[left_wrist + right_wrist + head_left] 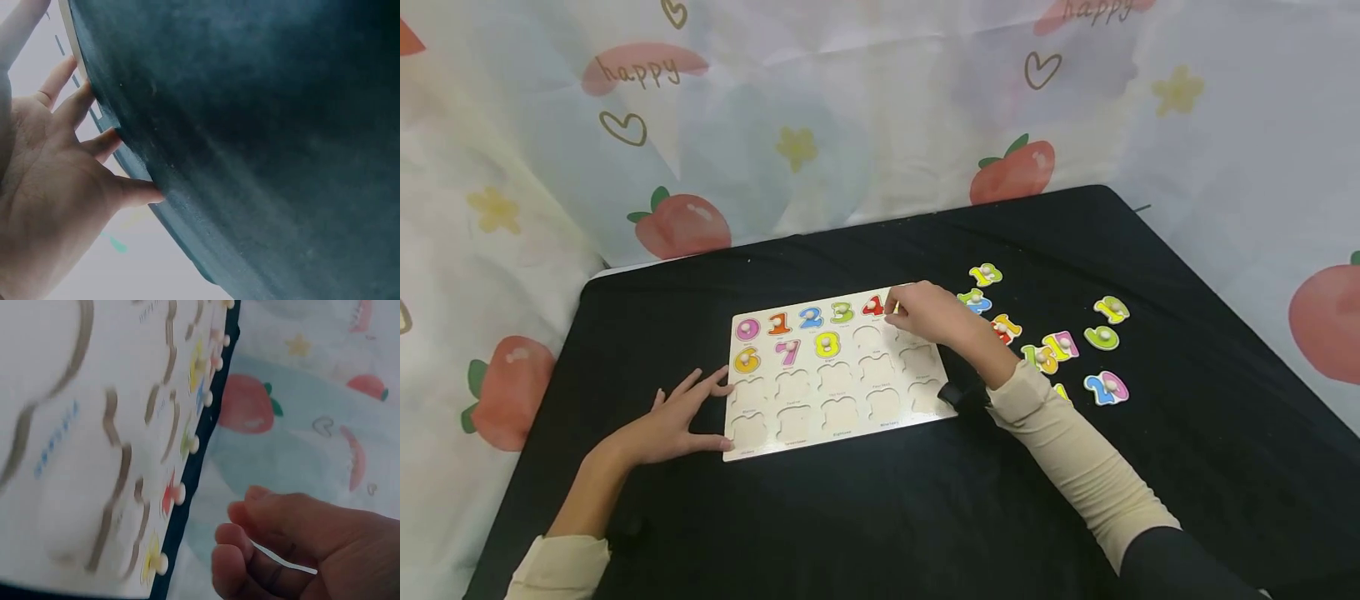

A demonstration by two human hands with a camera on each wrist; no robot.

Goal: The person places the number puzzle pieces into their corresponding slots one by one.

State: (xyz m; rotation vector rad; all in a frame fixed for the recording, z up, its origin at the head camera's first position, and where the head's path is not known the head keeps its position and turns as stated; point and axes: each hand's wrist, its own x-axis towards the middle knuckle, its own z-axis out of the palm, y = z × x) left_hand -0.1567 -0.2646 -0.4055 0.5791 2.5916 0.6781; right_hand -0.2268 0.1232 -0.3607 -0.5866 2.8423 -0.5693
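A pale wooden number board [857,371] lies on the black cloth. Knobbed number pieces fill part of its upper rows, among them a red 4 [873,306] and a yellow 8 [827,344]; lower recesses are bare. My left hand [677,421] touches the board's left edge, thumb and fingers spread. Over the top right corner is my right hand [932,312], fingers loosely curled. In the right wrist view, that hand [294,544] holds nothing and sits apart from a yellow piece [150,559] in the top row, seen edge-on.
Right of the board lie loose number pieces, including a green 9 [1102,337], a blue-and-pink 20 [1106,387] and a yellow-green piece [985,275]. My right forearm partly covers some. A printed curtain [880,125] hangs behind the table.
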